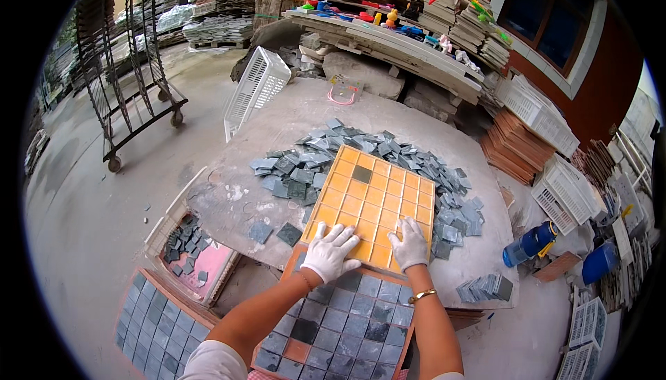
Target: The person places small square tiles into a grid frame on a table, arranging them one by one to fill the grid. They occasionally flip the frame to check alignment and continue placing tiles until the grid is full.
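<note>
A yellow grid tray (pixel 365 204) with raised ribs lies tilted on the table before me. A single dark square stone tile (pixel 361 174) sits in one of its far cells; the other cells show yellow. My left hand (pixel 331 249), in a white glove, rests with spread fingers on the tray's near left part. Gloved alike, my right hand (pixel 409 243) lies on the near right part, fingers stretched out. Loose grey stone tiles (pixel 305 176) are heaped around the tray's far and side edges. Closer to me, partly under my forearms, is a panel of grey tiles (pixel 338 339) with one reddish gap.
Another tiled panel (pixel 158 324) lies at lower left, below a white crate (pixel 211 279) holding small tiles. A row of tiles (pixel 485 288) stands at the table's right corner. A blue bottle (pixel 530 244) is right of the table (pixel 229 199). A wheeled rack (pixel 132 68) stands far left.
</note>
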Motion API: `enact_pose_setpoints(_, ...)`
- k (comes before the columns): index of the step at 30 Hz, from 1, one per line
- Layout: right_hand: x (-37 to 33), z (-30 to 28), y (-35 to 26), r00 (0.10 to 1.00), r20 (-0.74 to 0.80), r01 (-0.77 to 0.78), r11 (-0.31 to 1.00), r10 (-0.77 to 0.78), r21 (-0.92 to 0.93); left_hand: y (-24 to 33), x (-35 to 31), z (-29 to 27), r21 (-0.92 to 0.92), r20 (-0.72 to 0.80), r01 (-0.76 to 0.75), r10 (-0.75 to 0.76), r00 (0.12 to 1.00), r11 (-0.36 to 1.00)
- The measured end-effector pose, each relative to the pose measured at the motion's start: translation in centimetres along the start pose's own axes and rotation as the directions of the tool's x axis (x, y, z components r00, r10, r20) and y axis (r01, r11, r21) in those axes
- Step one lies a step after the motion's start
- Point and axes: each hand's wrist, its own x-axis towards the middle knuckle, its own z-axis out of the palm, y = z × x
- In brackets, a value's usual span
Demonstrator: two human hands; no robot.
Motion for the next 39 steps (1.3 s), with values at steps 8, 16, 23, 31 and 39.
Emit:
enact_pose_setpoints(8, 10.7, 5.0, -5.5, 0.968, 0.089, 0.238, 0.971, -0.236, -0.01, 1.6, 0.0, 1.5, -0.08, -0.067, 0.135, -0.14, 0.988, 0.988)
enact_pose_setpoints(16, 17.5, 8.8, -5.2, 0.949, 0.215, 0.267, 0.95, -0.23, -0.165, 2.0, 0.0, 1.9, -0.306, -0.07, 0.167, -0.197, 0.978, 0.937)
enact_pose_setpoints(23, 19.6, 9.1, -3.0, 0.925, 0.184, 0.336, 0.942, -0.333, 0.018, 2.3, -0.4, 3.5, -0.397, -0.117, 0.188, -0.253, 0.96, 0.898)
enact_pose_setpoints(31, 18.3, 6.7, -5.3, 0.984, 0.001, 0.176, 0.967, -0.179, 0.182, 1.8, 0.3, 2.3, -0.398, -0.064, 0.174, -0.217, 0.974, 0.901)
enact_pose_setpoints(39, 0.6, -1.4, -10.1, 0.946, 0.251, -0.321, 0.484, 0.205, 0.814, -0.7, 0.9, 1.3, -0.322, -0.002, 0.149, -0.158, 0.987, 0.935)
